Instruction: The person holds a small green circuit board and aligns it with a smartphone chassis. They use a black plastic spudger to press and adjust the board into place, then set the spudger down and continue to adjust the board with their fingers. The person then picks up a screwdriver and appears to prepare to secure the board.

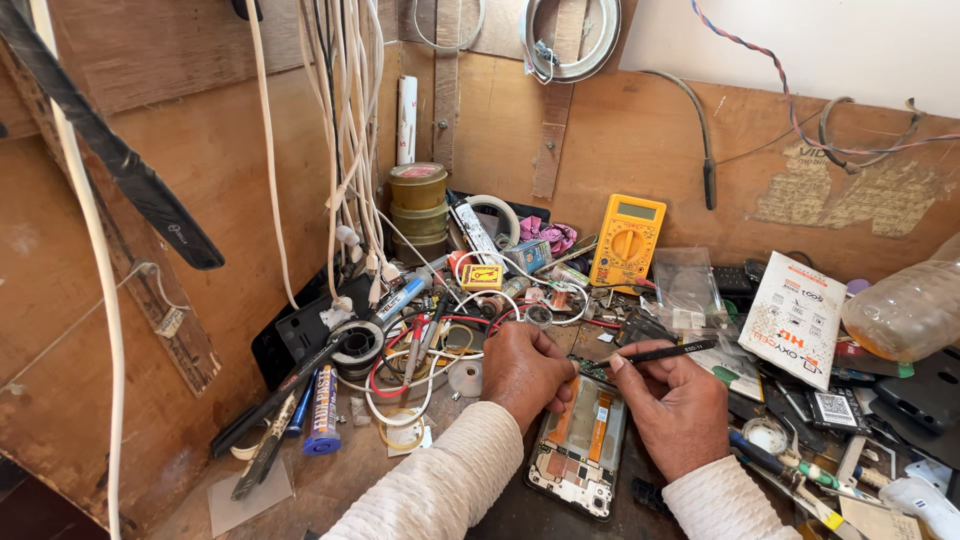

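Opened phone [580,440] on cluttered surface [340,480]: left hand [522,372] curled closed, steadying its top edge; right hand [675,405] gripping black tool [665,352]; yellow multimeter [627,240] behind.

Centre: opened phone [583,440] lies on the table [340,480], under both hands.
Left hand [522,372]: on the phone's top-left edge.
Right hand [675,405]: right of it, holding a tool [665,351].
Behind: multimeter [627,240] against the wall.
Far left: solder spool [357,342] beside hanging cables [345,150].
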A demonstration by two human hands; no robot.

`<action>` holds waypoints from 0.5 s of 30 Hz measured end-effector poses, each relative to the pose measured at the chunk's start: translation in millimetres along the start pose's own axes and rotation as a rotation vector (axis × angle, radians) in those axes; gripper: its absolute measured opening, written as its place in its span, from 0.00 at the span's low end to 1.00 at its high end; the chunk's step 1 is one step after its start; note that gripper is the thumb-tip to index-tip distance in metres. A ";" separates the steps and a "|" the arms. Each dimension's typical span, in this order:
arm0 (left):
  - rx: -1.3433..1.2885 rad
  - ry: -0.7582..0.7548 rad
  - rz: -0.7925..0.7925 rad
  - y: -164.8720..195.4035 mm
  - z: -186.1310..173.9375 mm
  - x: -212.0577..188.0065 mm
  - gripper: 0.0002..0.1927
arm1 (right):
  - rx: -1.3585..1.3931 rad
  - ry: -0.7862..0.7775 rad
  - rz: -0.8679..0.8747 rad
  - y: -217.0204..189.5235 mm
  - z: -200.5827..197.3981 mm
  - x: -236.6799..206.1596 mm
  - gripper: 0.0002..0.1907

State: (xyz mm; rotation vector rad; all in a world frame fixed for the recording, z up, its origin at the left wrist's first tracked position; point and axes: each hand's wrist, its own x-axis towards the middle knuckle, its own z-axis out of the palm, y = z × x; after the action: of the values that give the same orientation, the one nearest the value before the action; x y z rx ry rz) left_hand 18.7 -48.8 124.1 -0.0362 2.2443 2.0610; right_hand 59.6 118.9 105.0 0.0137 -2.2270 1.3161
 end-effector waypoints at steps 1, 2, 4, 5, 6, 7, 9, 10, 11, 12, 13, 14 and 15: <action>0.001 -0.002 -0.006 -0.2 -0.1 0.2 0.08 | -0.015 0.005 0.005 0.0 -0.1 -0.4 0.09; 0.001 0.000 -0.007 -0.4 -0.4 0.2 0.08 | -0.011 0.004 -0.003 -0.1 0.4 -0.6 0.09; 0.001 0.000 -0.006 -0.6 0.6 0.7 0.07 | -0.005 0.005 -0.017 0.2 0.3 -0.5 0.09; 0.003 0.000 -0.001 -0.5 1.0 0.7 0.07 | 0.014 0.000 -0.023 0.1 0.2 -0.2 0.09; 0.006 0.002 0.005 -1.1 1.0 0.9 0.07 | 0.034 -0.005 -0.028 0.5 0.8 0.0 0.09; 0.007 0.002 0.010 -1.1 1.3 0.9 0.07 | 0.052 -0.010 -0.034 0.5 0.5 0.2 0.09; 0.004 0.004 -0.005 -1.0 1.6 1.9 0.08 | 0.012 -0.002 -0.038 1.0 -0.4 -0.1 0.09; 0.004 0.006 -0.013 -0.9 1.1 2.2 0.08 | -0.007 0.001 -0.041 0.9 -0.1 -0.3 0.08; 0.007 0.008 -0.009 -1.4 1.1 2.1 0.08 | -0.004 -0.001 -0.036 1.1 0.4 -0.5 0.08; 0.010 0.008 -0.004 -1.4 1.3 2.2 0.08 | -0.001 -0.002 -0.033 1.0 0.6 -0.2 0.08; 0.013 0.009 0.001 -1.3 1.4 2.2 0.08 | 0.001 -0.003 -0.030 0.8 0.8 -0.2 0.08; 0.023 0.008 0.004 -1.6 1.6 1.9 0.07 | 0.002 -0.004 -0.026 1.0 1.1 -0.8 0.08; 0.032 0.008 0.007 -1.6 1.6 1.6 0.07 | 0.002 -0.004 -0.021 0.9 1.7 -1.6 0.08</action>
State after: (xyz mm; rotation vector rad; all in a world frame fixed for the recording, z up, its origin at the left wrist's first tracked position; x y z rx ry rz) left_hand 17.3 -47.3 122.2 -0.0348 2.2852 2.0311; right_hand 60.0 117.6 102.9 0.0413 -2.2230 1.3082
